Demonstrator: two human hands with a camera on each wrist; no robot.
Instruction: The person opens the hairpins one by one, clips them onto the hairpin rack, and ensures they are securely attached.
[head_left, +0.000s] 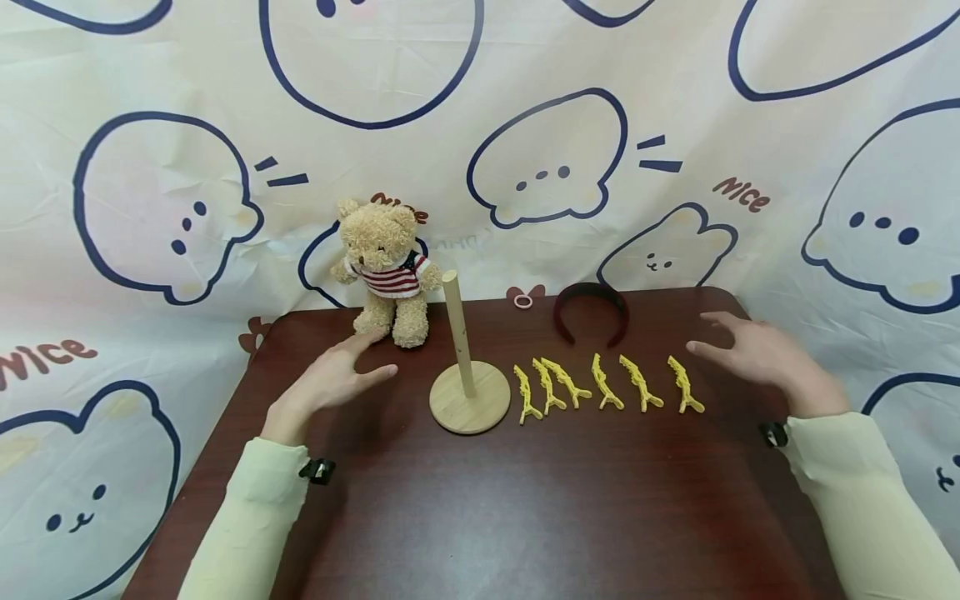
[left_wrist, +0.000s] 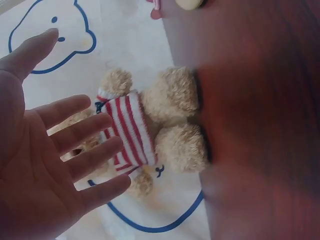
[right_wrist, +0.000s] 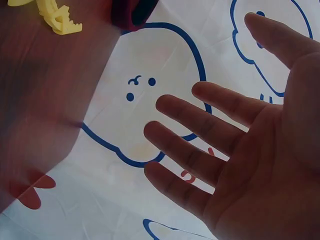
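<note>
My left hand hovers in front of a teddy bear in a striped shirt. In the left wrist view its fingers are straight and spread, the palm bare. Off to the right, my right hand hangs in the air with fingers extended, nearest the last of several yellow clips. They look like hair clips and lie in a row. Left of that row a wooden post on a round base stands upright. Behind the clips are a dark red headband and a small pinkish ring.
All these things are on a dark brown table with rounded back corners. A white cloth printed with blue cartoon outlines hangs close behind the table and along its sides.
</note>
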